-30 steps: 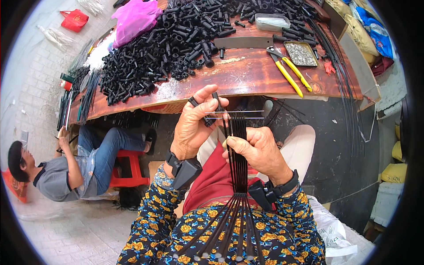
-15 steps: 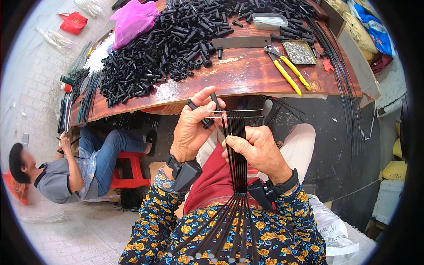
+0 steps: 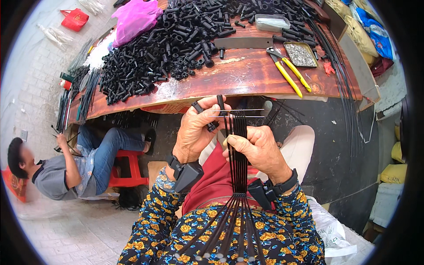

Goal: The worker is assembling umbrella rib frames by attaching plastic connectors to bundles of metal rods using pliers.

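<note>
My left hand is closed on several short black plastic tubes; one of them stands up between thumb and fingertips at the top end of the rods. My right hand pinches a flat bundle of thin black rods from its right side. Two thin metal wires run crosswise near the top of the bundle, from my left fingers out to the right. Lower down, a tie gathers the rods, and below it they fan out over my lap toward round-tipped ends. Whether each wire passes through the rods is too fine to tell.
Ahead is a wooden table with a heap of black plastic parts, yellow-handled pliers, a flat metal blade, a tin and a clear box. At left a co-worker sits on a red stool.
The upright black tube in my left fingers has shifted slightly right and down. The rods' fanned lower ends have swung a little right. The co-worker's hand has moved left.
</note>
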### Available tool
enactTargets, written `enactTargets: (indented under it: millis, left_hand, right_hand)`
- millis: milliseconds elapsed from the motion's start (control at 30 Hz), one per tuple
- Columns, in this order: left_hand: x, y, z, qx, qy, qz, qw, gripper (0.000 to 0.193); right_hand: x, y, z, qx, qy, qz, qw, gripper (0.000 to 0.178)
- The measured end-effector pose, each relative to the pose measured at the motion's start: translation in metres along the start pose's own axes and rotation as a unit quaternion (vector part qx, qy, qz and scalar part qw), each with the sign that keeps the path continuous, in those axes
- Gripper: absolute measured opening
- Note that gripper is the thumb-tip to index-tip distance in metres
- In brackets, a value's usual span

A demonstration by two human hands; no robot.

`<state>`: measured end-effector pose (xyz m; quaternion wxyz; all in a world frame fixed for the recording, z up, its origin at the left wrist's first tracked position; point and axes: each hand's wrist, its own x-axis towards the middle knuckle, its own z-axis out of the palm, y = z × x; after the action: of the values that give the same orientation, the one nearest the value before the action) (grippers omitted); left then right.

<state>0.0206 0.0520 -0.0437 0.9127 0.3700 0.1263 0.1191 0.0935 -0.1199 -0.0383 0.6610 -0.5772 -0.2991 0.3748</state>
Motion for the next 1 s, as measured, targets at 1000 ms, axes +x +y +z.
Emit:
enactTargets:
  millis: [1000]
  left_hand:
    - [0.0, -0.016, 0.017, -0.005, 0.054, 0.061, 0.997, 0.021]
  right_hand:
    - [-0.001, -0.001, 0.005, -0.053, 0.077, -0.033, 0.995, 0.027]
